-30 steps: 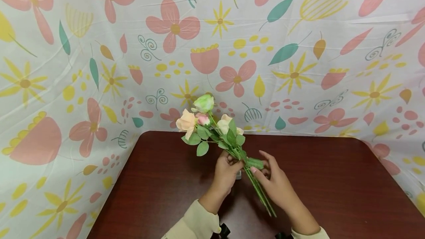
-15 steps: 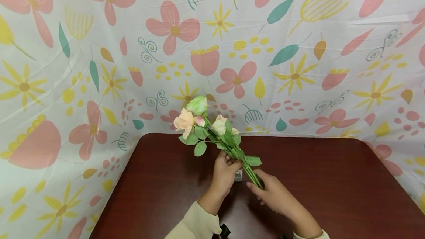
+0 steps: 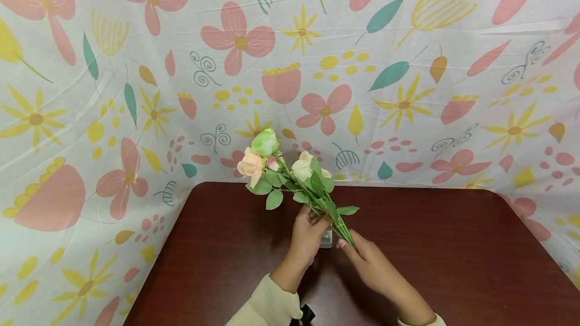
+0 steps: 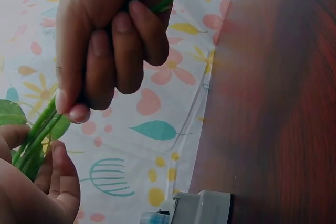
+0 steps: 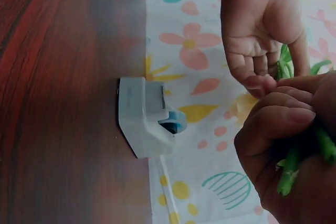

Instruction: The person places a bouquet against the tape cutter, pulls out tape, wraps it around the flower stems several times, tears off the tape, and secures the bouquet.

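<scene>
A bunch of roses (image 3: 301, 167) with peach, pale green, cream and pink heads leans up to the left over the table. My left hand (image 3: 304, 240) pinches the stems midway, below the leaves, between thumb and fingers. Lower down, my right hand (image 3: 373, 265) grips the stem ends, its fingers curled round them in the left wrist view. Cut stem tips (image 5: 289, 174) poke out of the right fist in the right wrist view. Behind the hands, a small grey tape dispenser (image 5: 139, 124) with a bluish roll stands on the table, partly hidden in the head view.
The dark red-brown wooden table (image 3: 453, 245) has rounded far corners. White cloth (image 3: 408, 155) printed with flowers and leaves hangs along its back and left side. A small black object (image 3: 307, 314) shows beside the left sleeve.
My right hand was loosely spread beside the stems and a leaf; it has moved down and closed round the stem ends. My left hand keeps its hold, and the rose heads shifted slightly left.
</scene>
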`<state>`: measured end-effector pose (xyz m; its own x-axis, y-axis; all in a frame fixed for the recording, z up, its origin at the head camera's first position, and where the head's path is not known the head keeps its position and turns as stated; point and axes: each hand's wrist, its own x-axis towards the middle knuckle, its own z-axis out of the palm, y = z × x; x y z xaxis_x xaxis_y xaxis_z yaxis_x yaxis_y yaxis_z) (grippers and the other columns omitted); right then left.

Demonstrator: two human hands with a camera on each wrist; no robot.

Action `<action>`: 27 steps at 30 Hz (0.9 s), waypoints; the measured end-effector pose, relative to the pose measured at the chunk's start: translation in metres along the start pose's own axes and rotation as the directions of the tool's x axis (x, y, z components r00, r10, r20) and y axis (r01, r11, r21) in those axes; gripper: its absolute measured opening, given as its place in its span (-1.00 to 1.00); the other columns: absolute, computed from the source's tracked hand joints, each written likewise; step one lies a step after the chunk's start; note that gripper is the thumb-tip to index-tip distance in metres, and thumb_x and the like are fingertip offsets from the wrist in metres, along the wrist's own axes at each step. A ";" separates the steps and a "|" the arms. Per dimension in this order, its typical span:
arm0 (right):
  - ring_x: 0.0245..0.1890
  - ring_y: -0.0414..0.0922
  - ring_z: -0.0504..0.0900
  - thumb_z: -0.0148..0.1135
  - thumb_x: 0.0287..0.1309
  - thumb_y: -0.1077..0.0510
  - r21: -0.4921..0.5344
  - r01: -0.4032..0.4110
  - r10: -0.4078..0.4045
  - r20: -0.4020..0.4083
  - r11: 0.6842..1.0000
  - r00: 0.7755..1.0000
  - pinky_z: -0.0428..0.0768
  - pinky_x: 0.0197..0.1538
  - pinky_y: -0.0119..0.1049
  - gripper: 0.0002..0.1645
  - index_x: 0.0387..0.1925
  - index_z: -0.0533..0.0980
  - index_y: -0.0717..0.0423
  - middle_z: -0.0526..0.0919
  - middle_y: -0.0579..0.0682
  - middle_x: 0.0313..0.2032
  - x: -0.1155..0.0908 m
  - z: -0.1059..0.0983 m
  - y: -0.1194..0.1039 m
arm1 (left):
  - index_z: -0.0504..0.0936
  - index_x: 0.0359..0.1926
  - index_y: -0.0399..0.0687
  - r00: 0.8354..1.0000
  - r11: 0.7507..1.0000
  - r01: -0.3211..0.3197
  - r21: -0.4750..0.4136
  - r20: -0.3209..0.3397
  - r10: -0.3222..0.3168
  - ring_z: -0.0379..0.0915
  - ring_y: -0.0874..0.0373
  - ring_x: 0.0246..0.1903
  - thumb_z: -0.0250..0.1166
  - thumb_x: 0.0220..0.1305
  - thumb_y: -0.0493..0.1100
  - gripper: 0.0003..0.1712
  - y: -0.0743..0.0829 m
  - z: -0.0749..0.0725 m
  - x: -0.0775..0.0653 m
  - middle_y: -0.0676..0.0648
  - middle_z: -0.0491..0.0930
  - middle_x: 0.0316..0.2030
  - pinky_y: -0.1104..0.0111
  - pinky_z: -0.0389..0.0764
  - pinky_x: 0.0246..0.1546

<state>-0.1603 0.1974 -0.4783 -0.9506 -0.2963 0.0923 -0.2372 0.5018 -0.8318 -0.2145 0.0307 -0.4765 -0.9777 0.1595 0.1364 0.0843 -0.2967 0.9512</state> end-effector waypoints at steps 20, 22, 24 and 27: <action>-0.76 -0.35 0.15 -0.19 0.62 -0.03 0.455 -0.024 0.008 0.036 0.890 0.999 0.23 -0.72 -0.50 -0.55 0.02 0.30 0.35 0.27 -0.12 -0.62 0.002 -0.003 -0.004 | 0.60 0.03 -0.29 0.972 0.989 0.093 0.114 0.207 -0.115 0.56 0.24 -0.22 0.13 0.50 -0.02 -0.60 0.003 0.005 -0.005 0.02 0.62 -0.22 0.28 0.53 0.03; -0.76 -0.35 0.15 -0.22 0.63 -0.02 0.463 -0.010 -0.017 0.052 0.886 0.998 0.23 -0.73 -0.49 -0.55 0.03 0.29 0.37 0.30 -0.09 -0.60 0.001 -0.002 -0.003 | 0.61 0.01 -0.30 0.962 0.988 0.101 0.118 0.241 -0.127 0.56 0.26 -0.22 0.13 0.50 0.01 -0.58 0.001 0.005 -0.006 0.06 0.64 -0.23 0.33 0.48 0.03; -0.77 -0.33 0.15 -0.25 0.64 0.01 0.483 0.011 -0.056 0.078 0.876 0.995 0.24 -0.74 -0.47 -0.54 -0.06 0.29 0.41 0.28 -0.01 -0.63 0.002 0.000 -0.001 | 0.65 0.04 -0.29 0.950 0.989 0.099 0.114 0.286 -0.128 0.59 0.27 -0.13 0.12 0.52 0.03 -0.55 0.000 0.005 -0.006 0.02 0.71 -0.16 0.34 0.50 0.05; -0.81 -0.17 0.13 -0.28 0.65 0.07 0.523 0.054 -0.136 0.119 0.850 0.984 0.25 -0.78 -0.36 -0.52 -0.24 0.29 0.47 0.25 0.20 -0.66 0.003 0.004 0.001 | 0.69 0.07 -0.25 0.918 0.988 0.099 0.120 0.372 -0.138 0.58 0.25 0.05 0.09 0.54 0.08 -0.50 -0.002 0.004 -0.006 -0.07 0.72 0.06 0.32 0.50 0.16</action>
<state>-0.1627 0.1938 -0.4809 -0.8792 -0.4558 0.1387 -0.1485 -0.0145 -0.9888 -0.2081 0.0344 -0.4780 -0.8375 0.5377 0.0972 0.0090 -0.1643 0.9864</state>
